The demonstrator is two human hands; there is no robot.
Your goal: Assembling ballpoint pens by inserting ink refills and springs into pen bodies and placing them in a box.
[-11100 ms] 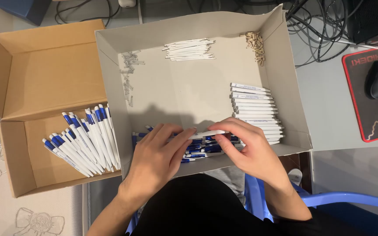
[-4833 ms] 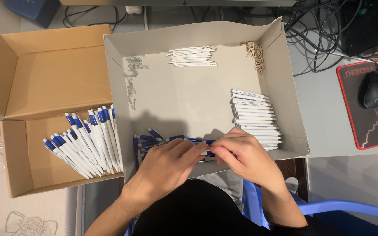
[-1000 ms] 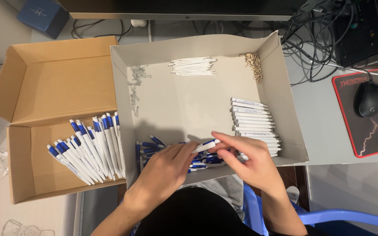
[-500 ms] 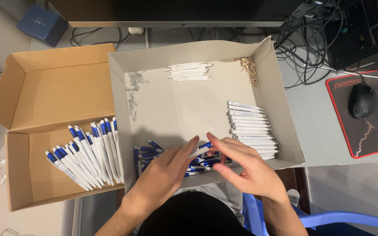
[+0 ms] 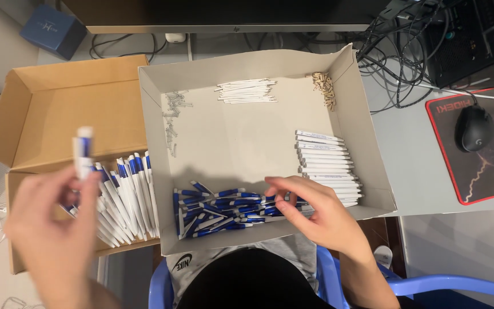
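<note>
At the lower left of the frame the left hand (image 5: pixel 50 229) is raised and blurred, fingers pinched on a white and blue pen (image 5: pixel 82 152) held upright above the brown cardboard box (image 5: pixel 58 103), where finished pens (image 5: pixel 124 197) lie in a row. Low in the middle, the right hand (image 5: pixel 321 214) rests with fingers loosely curled on the pile of blue pen parts (image 5: pixel 224 209) inside the grey tray (image 5: pixel 241 143); whether it grips one, I cannot tell. White barrels (image 5: pixel 327 163) are stacked just beside it

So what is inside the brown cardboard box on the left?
The brown cardboard box holds a row of finished blue-and-white pens. The left hand, holding one pen, covers the row's left end, so what lies there cannot be seen.
</note>
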